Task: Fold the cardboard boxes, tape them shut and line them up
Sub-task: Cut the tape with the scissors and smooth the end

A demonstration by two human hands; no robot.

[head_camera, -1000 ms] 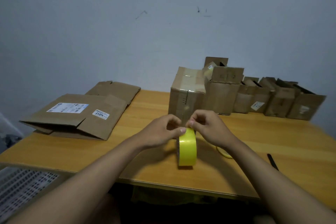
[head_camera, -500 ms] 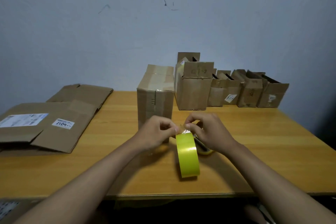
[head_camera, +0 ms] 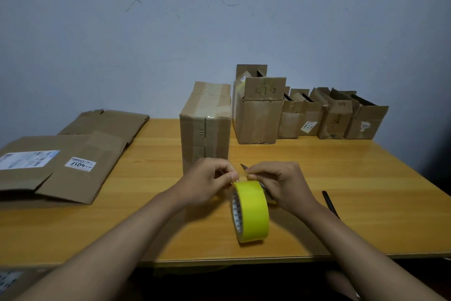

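Both hands, left hand [head_camera: 207, 182] and right hand [head_camera: 280, 183], pinch the tape roll [head_camera: 251, 211] at its top; the thin tape end could slip and restick.

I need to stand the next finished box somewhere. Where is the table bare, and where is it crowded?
Bare wood lies on the table right of the hands, between the row of open boxes and the front edge, apart from a dark tool. A strip between flattened cardboard and taped box is free. The back right is crowded.

I see a bright yellow tape roll [head_camera: 252, 211], brown cardboard boxes [head_camera: 258, 115] far right, an orange-tan wooden table [head_camera: 341, 178], white labels [head_camera: 80, 164] left.
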